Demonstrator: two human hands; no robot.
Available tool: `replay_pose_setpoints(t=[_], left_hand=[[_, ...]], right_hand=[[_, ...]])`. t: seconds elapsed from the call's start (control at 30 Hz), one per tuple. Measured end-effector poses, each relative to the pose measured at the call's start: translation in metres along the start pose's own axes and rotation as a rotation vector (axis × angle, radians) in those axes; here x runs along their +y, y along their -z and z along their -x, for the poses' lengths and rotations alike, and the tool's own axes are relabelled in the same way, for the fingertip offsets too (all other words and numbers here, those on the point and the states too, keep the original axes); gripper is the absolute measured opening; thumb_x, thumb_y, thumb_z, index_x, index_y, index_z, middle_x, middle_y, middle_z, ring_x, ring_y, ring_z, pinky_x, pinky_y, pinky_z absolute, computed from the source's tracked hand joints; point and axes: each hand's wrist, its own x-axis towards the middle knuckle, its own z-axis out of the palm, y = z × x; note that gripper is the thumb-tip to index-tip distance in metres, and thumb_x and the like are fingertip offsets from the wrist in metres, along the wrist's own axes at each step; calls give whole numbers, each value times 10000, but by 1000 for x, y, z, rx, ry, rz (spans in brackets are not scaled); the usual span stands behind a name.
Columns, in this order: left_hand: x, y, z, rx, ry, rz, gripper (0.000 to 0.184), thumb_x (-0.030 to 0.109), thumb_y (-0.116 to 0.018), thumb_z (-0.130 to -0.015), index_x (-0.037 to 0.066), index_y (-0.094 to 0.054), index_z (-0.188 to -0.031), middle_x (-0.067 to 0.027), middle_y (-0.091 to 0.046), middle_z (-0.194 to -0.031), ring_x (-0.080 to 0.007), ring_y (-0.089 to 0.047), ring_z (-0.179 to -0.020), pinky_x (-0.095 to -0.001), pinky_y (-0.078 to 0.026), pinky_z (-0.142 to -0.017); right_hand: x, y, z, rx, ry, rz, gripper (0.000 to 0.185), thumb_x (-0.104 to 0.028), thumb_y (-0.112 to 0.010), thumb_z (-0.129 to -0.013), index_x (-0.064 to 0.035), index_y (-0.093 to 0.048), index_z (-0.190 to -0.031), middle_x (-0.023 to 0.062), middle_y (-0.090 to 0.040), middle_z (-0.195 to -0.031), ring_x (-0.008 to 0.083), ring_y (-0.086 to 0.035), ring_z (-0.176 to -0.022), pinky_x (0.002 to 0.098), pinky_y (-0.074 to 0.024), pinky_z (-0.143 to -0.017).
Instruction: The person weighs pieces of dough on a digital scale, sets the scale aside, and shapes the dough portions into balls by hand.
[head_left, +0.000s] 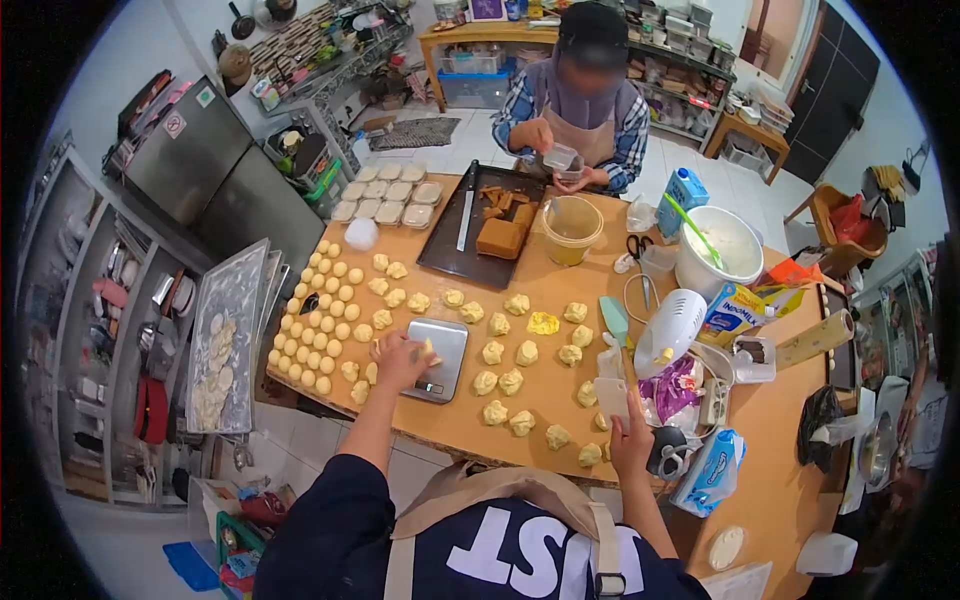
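My left hand (402, 362) is at the left part of the silver scale (447, 345), its fingers closed around a small piece of yellow dough (430, 352). My right hand (630, 432) grips a pale, translucent scraper (611, 396) near the table's front edge. Rough dough lumps (527, 352) lie spread across the wooden table (460, 420) between my hands. Left of the scale, smooth round dough balls (325, 325) sit close together in rows. A flattened yellow piece (543, 323) lies among the lumps.
Beyond the dough stands a dark tray (450, 235) with brown cake and a knife. A co-worker (580, 100) across the table holds a clear container. On the right are a yellowish tub (572, 225), a white bucket (720, 245), a white mixer (668, 330) and a blue pack (710, 475).
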Motion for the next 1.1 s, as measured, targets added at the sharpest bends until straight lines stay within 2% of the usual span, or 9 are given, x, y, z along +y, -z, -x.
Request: replay_pose_setpoints(t=[0.1, 0.23, 0.43, 0.53, 0.63, 0.7, 0.8, 1.0, 1.1], left_hand=[[-21, 4, -19, 243, 171, 218, 419, 408, -683, -800, 144, -620, -1119, -119, -475, -1201, -327, -359, -1197, -520, -210, -1020], [-40, 54, -48, 748, 125, 275, 517, 359, -697, -806, 155, -526, -1249, -129, -455, -1217, -328, -348, -1213, -489, -220, -1017], [-26, 108, -50, 975, 183, 248, 606, 285, -725, -788, 130, -463, -1312, -128, -376, -1304, -320, -326, -1241, -512, -196, -1037], [-28, 90, -48, 929, 198, 184, 636, 261, -732, -782, 105, -441, -1326, -148, -371, -1300, -331, -331, -1240, -498, -234, -1038], [-29, 48, -45, 692, 96, 253, 662, 263, -739, -773, 86, -428, -1331, -163, -388, -1288, -351, -365, -1219, -463, -294, -1035], [-6, 46, -31, 161, 66, 320, 665, 242, -752, -753, 64, -439, -1313, -171, -407, -1287, -369, -409, -1191, -434, -361, -1014], [-2, -1, -16, -53, -65, 131, 623, 212, -760, -733, 57, -485, -1270, -157, -463, -1275, -350, -451, -1175, -422, -385, -1001], [-3, -28, -20, -242, 81, 264, 494, 182, -750, -740, 41, -566, -1175, -135, -606, -1131, -290, -575, -1050, -387, -461, -901], [20, -1, -20, 64, -95, 373, 406, 156, -723, -763, 44, -596, -1132, -141, -618, -1102, -301, -594, -1006, -388, -477, -874]], right_hand=[[6, 0, 1, 11, -29, -39, 526, -17, -623, -823, -52, -484, -1329, 227, -591, -1193, 316, -669, -873, 364, -525, -690], [1, 9, -3, 22, -81, -67, 529, 0, -613, -828, -35, -474, -1337, 249, -593, -1175, 345, -649, -972, 364, -525, -775], [18, 12, 8, 45, -119, -65, 523, 9, -607, -825, 1, -466, -1328, 261, -564, -1223, 382, -573, -1123, 400, -485, -903], [17, 14, 11, 49, -135, -69, 515, 6, -606, -826, 7, -467, -1322, 269, -553, -1234, 387, -560, -1142, 408, -475, -928], [18, 16, 11, 56, -133, -70, 505, -2, -606, -830, 2, -473, -1317, 277, -547, -1237, 391, -561, -1139, 411, -478, -926], [16, 19, 8, 58, -117, -68, 502, -11, -608, -832, -5, -476, -1316, 275, -546, -1240, 391, -564, -1134, 409, -481, -919], [9, 20, 5, 40, -106, -38, 507, -23, -615, -832, -18, -476, -1319, 257, -552, -1243, 380, -574, -1123, 399, -487, -903], [-1, 20, -3, 86, 43, 8, 519, -45, -642, -826, -30, -479, -1318, 226, -602, -1174, 353, -630, -1019, 375, -511, -812], [-6, 18, -2, 99, 27, -31, 503, -61, -645, -829, -25, -489, -1305, 237, -627, -1106, 354, -662, -921, 369, -527, -737]])
